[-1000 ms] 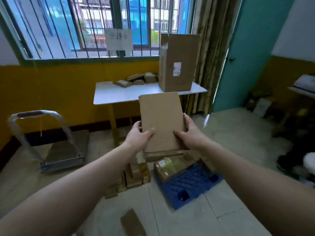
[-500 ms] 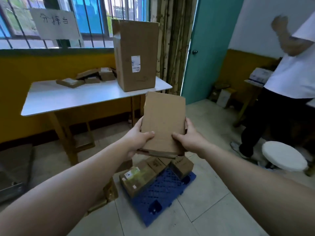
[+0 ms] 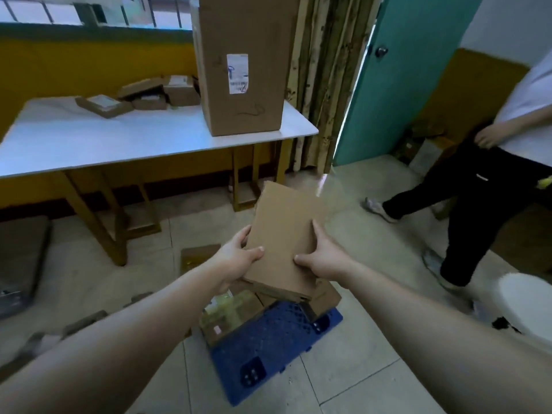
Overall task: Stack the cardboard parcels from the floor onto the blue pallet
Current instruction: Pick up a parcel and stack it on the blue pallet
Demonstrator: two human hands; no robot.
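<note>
Far to the left of my left hand a flat trolley (image 3: 21, 258) sits on the floor. Closer to that forearm lie a few blurred floor parcels (image 3: 85, 319). Above and beyond the left hand stands a white table (image 3: 104, 138) with some small boxes (image 3: 149, 94) and a tall carton (image 3: 242, 70) on it.

My left hand (image 3: 237, 259) grips the near left edge of a flat cardboard parcel (image 3: 283, 231), thumb on top and fingers curled underneath. My right hand (image 3: 325, 261) takes the near right edge the same way, thumb pressed on the top face. I hold the parcel in the air between both hands, with its far end tipped up and away from me.

Directly beneath the hands is the blue pallet (image 3: 268, 351), with a taped parcel (image 3: 230, 310) already on its far end. To the right of my right hand stands another person (image 3: 484, 186), and nearer that forearm a white stool (image 3: 528, 306).
</note>
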